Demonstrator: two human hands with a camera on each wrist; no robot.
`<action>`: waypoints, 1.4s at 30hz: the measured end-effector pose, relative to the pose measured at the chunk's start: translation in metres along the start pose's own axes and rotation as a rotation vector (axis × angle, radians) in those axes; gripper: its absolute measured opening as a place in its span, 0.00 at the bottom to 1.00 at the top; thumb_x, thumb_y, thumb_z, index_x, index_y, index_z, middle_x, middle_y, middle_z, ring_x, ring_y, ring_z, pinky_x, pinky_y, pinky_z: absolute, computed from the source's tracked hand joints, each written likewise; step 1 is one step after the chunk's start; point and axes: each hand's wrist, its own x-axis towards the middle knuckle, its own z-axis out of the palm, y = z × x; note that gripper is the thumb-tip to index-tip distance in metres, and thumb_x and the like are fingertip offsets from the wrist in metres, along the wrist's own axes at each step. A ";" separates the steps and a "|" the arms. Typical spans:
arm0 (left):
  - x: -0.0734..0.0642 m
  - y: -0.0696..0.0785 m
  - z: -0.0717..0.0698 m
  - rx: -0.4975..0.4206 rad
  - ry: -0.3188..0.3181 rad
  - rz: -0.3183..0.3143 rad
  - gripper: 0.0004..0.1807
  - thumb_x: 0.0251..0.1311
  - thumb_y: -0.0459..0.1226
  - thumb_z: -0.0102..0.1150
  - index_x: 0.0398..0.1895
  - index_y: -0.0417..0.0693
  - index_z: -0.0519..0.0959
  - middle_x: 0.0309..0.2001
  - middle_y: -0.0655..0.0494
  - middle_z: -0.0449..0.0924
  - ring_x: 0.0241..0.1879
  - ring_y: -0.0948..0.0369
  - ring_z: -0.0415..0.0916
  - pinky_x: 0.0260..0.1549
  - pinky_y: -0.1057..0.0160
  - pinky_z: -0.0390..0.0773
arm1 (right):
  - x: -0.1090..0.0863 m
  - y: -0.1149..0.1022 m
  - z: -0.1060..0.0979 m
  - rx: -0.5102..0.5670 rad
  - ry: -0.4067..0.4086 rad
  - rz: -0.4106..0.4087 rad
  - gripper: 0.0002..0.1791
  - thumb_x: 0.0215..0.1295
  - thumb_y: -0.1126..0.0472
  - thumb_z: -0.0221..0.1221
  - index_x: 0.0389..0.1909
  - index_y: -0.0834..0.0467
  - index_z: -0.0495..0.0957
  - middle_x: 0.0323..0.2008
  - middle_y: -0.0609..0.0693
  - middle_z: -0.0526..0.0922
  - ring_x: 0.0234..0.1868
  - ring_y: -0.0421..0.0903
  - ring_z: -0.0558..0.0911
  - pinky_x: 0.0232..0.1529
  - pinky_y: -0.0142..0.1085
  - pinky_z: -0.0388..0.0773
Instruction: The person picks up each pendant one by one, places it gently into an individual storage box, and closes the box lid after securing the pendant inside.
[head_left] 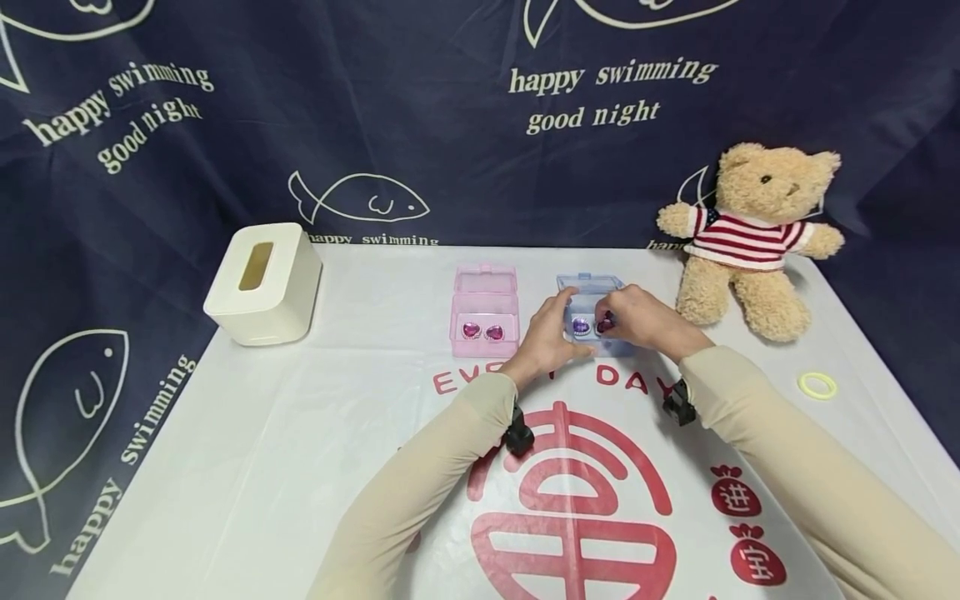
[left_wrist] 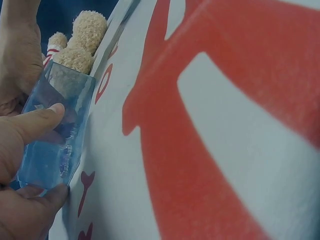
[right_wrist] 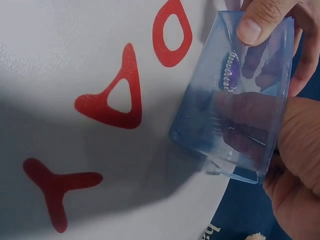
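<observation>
The left hand (head_left: 546, 340) clamps the blue box (head_left: 612, 347) between thumb and fingers; right hand (head_left: 637, 315) inside, fingers half hiding a red gem (head_left: 603, 324), purple gem (head_left: 581, 326) just beside them, pinch impossible to tell

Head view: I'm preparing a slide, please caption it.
Left hand grips an open translucent blue plastic box while the right hand reaches inside.

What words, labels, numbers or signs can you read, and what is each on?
"happy swimming": navy backdrop, repeated.
"good night": same backdrop, repeated.
"EV… DAY": white tablecloth; middle letters partly hidden by left hand.
Red pouch signs, same tablecloth: characters too small to read.
Large red emblem, same tablecloth: no clear word.
Pink box, blue box: no readable text.
</observation>
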 end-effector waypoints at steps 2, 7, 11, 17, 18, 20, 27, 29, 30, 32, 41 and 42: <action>0.000 0.000 0.000 0.004 0.002 -0.003 0.53 0.42 0.38 0.78 0.72 0.50 0.57 0.64 0.47 0.68 0.60 0.54 0.71 0.64 0.61 0.70 | 0.000 0.000 0.000 0.001 -0.002 0.007 0.07 0.46 0.69 0.71 0.28 0.63 0.84 0.29 0.56 0.87 0.34 0.54 0.85 0.37 0.45 0.82; 0.000 -0.001 0.001 0.013 0.002 -0.008 0.53 0.43 0.38 0.78 0.72 0.50 0.57 0.65 0.48 0.68 0.60 0.54 0.71 0.64 0.61 0.70 | -0.001 0.000 0.001 0.018 0.013 0.008 0.08 0.45 0.71 0.71 0.28 0.64 0.84 0.30 0.57 0.87 0.34 0.55 0.85 0.38 0.47 0.82; -0.001 -0.002 0.002 0.003 -0.009 -0.013 0.53 0.43 0.38 0.78 0.73 0.51 0.57 0.66 0.47 0.67 0.60 0.54 0.71 0.63 0.61 0.70 | -0.004 0.002 -0.001 0.111 0.085 0.061 0.06 0.50 0.70 0.67 0.31 0.64 0.84 0.31 0.57 0.87 0.35 0.54 0.85 0.39 0.48 0.81; -0.002 -0.003 0.005 -0.009 -0.009 -0.016 0.53 0.42 0.37 0.78 0.72 0.51 0.57 0.64 0.47 0.68 0.55 0.54 0.73 0.60 0.61 0.73 | -0.006 0.007 -0.006 0.304 0.391 0.220 0.09 0.61 0.67 0.58 0.40 0.66 0.81 0.33 0.60 0.86 0.34 0.54 0.84 0.36 0.43 0.81; -0.002 -0.003 0.005 -0.007 -0.005 -0.017 0.53 0.42 0.37 0.78 0.72 0.51 0.57 0.64 0.47 0.69 0.55 0.54 0.73 0.60 0.61 0.73 | -0.005 0.008 -0.007 0.336 0.429 0.259 0.11 0.63 0.66 0.57 0.42 0.66 0.80 0.35 0.62 0.86 0.36 0.56 0.84 0.38 0.45 0.81; -0.002 -0.003 0.006 -0.009 -0.004 -0.016 0.53 0.42 0.37 0.78 0.72 0.51 0.57 0.64 0.47 0.68 0.54 0.54 0.73 0.59 0.61 0.74 | -0.003 0.009 -0.009 0.407 0.457 0.351 0.15 0.66 0.62 0.54 0.48 0.68 0.78 0.42 0.66 0.84 0.43 0.60 0.84 0.44 0.49 0.81; -0.001 -0.001 0.008 -0.029 0.018 -0.018 0.55 0.42 0.36 0.78 0.72 0.49 0.54 0.65 0.46 0.68 0.62 0.53 0.70 0.64 0.59 0.70 | 0.004 0.017 -0.005 0.655 0.279 0.622 0.30 0.73 0.46 0.44 0.62 0.66 0.68 0.59 0.70 0.74 0.57 0.63 0.77 0.56 0.51 0.75; -0.001 -0.002 0.008 -0.036 0.029 -0.021 0.55 0.42 0.36 0.78 0.72 0.48 0.53 0.64 0.46 0.68 0.61 0.53 0.71 0.63 0.60 0.71 | 0.007 0.019 -0.001 0.759 0.252 0.654 0.32 0.74 0.45 0.42 0.65 0.67 0.65 0.60 0.70 0.73 0.54 0.60 0.77 0.57 0.48 0.74; 0.000 -0.002 0.008 -0.038 0.034 -0.020 0.55 0.42 0.36 0.78 0.72 0.47 0.53 0.64 0.46 0.69 0.60 0.54 0.72 0.62 0.61 0.72 | 0.008 0.021 0.001 0.820 0.240 0.667 0.34 0.74 0.44 0.41 0.67 0.68 0.62 0.61 0.70 0.71 0.53 0.57 0.78 0.58 0.46 0.73; 0.000 -0.002 0.008 -0.040 0.036 -0.017 0.55 0.42 0.36 0.78 0.72 0.46 0.52 0.63 0.46 0.70 0.58 0.54 0.73 0.59 0.62 0.74 | 0.010 0.022 0.004 0.964 0.229 0.681 0.36 0.74 0.44 0.41 0.69 0.69 0.57 0.63 0.69 0.68 0.49 0.52 0.80 0.58 0.43 0.73; -0.001 -0.001 0.006 -0.031 0.037 -0.020 0.54 0.41 0.36 0.79 0.70 0.45 0.53 0.63 0.45 0.71 0.61 0.54 0.72 0.63 0.62 0.71 | 0.008 0.026 -0.010 1.526 0.310 0.670 0.40 0.73 0.43 0.44 0.74 0.63 0.44 0.28 0.41 0.82 0.30 0.39 0.85 0.33 0.32 0.83; -0.001 -0.001 0.006 -0.035 0.038 -0.022 0.54 0.41 0.36 0.79 0.70 0.45 0.53 0.63 0.45 0.71 0.62 0.54 0.72 0.64 0.62 0.70 | 0.008 0.026 -0.012 1.532 0.306 0.665 0.40 0.73 0.41 0.43 0.75 0.61 0.44 0.27 0.40 0.82 0.30 0.39 0.86 0.33 0.32 0.83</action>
